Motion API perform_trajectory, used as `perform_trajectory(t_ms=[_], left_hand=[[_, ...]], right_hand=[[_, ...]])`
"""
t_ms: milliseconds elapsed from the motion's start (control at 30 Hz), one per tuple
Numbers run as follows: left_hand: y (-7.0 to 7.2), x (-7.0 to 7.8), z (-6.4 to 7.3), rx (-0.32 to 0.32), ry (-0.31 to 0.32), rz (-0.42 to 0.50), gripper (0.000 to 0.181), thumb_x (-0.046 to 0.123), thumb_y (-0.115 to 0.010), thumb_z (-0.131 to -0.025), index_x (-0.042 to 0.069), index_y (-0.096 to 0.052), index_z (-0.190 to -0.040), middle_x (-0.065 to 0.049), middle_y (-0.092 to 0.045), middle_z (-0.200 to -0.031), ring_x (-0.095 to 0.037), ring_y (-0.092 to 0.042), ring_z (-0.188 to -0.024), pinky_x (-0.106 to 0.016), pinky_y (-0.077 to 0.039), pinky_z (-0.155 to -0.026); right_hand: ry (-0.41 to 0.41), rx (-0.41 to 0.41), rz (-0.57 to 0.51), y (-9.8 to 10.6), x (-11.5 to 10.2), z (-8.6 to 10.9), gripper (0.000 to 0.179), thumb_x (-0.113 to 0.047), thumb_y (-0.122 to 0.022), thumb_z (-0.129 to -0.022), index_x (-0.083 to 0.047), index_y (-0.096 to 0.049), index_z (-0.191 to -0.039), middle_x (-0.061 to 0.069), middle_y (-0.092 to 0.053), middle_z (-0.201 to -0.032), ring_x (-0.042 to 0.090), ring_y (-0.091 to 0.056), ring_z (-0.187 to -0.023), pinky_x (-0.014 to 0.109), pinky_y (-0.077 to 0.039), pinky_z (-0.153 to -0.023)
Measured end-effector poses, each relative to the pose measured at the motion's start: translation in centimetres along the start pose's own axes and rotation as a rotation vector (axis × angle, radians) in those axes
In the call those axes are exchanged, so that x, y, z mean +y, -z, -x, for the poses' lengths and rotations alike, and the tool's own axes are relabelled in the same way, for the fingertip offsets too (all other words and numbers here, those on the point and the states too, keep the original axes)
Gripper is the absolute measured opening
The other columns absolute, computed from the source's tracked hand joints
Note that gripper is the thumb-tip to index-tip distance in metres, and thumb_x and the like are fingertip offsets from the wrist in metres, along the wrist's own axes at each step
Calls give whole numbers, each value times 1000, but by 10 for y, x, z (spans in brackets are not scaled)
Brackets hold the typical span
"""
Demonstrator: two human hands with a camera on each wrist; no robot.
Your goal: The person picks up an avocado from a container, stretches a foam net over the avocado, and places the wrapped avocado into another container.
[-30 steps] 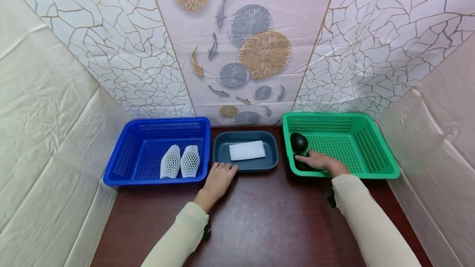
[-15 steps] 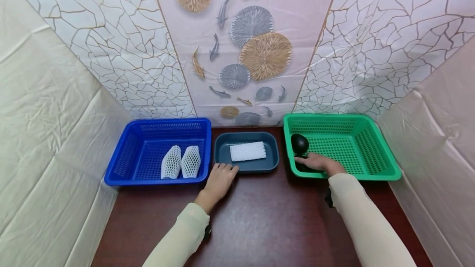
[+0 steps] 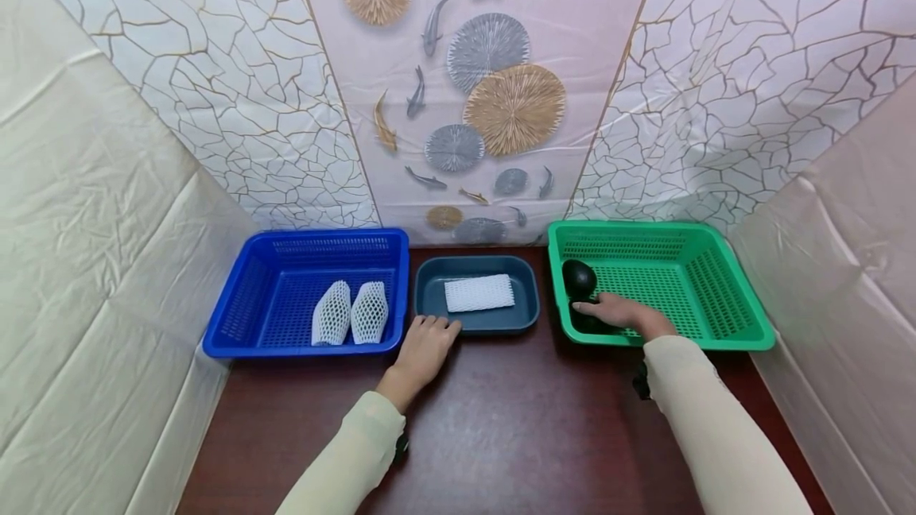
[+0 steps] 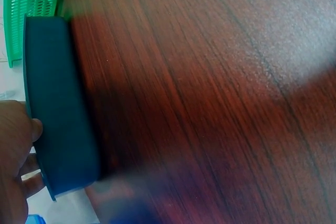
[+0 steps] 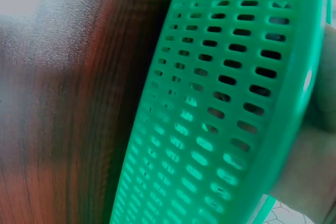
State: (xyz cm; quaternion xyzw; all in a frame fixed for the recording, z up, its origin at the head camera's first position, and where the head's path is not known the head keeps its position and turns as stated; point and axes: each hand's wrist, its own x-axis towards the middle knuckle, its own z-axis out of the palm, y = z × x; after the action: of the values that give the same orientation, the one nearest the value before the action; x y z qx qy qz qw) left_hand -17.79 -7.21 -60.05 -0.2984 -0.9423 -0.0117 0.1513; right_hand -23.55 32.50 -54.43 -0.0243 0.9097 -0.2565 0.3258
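In the head view my right hand (image 3: 621,312) reaches over the near rim of the green basket (image 3: 730,284) and grips a dark egg-shaped fruit (image 3: 588,323), mostly hidden under it. A second black, shiny fruit (image 3: 579,279) lies just behind. My left hand (image 3: 424,352) holds the near rim of a dark grey-blue tray (image 3: 529,292); the left wrist view shows the thumb (image 4: 37,128) on its outer wall. A flat white foam net sleeve (image 3: 479,293) lies in the tray. The right wrist view shows mainly the basket wall (image 5: 226,98), with the hand partly behind its rim.
A blue basket (image 3: 250,292) stands left of the tray, holding two upright-lying white foam net shapes (image 3: 331,315), bulging as if filled. All three containers line the back of the dark wooden table (image 3: 515,420). Fabric-covered walls (image 3: 107,261) close in the sides and back.
My right hand shifts slightly over the near dark fruit inside the green basket. The left hand stays at the tray rim. The whole head view drifts a little downward.
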Motion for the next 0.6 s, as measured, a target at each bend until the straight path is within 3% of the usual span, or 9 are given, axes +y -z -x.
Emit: perform_trajectory(t_ms=[233, 467, 600], left_hand=[[0, -1, -1, 0, 0, 8, 16, 7, -60, -100, 14, -68, -112, -7, -74, -99, -26, -69, -91, -43, -54, -83], [-3, -2, 0, 14, -3, 2, 16, 6, -59, -100, 14, -68, -111, -7, -74, -98, -26, -69, -90, -43, -54, -83], [-3, -2, 1, 10, -2, 4, 17, 6, -61, -100, 14, -68, -112, -7, -74, -98, -25, -69, -90, -43, -54, -84]], right_hand=[[10, -11, -28, 5, -1, 10, 104, -67, -40, -103, 15, -8, -158, 40, -4, -164, 60, -6, -151, 69, -20, -119], [22, -28, -153, 6, 2, 18, 105, -64, -45, -103, 10, 3, -160, 36, 7, -166, 58, 4, -152, 71, -13, -120], [52, -1, -138, 8, 3, 23, 101, -61, -45, -104, 11, -1, -160, 37, 1, -166, 59, -4, -152, 72, -19, -118]])
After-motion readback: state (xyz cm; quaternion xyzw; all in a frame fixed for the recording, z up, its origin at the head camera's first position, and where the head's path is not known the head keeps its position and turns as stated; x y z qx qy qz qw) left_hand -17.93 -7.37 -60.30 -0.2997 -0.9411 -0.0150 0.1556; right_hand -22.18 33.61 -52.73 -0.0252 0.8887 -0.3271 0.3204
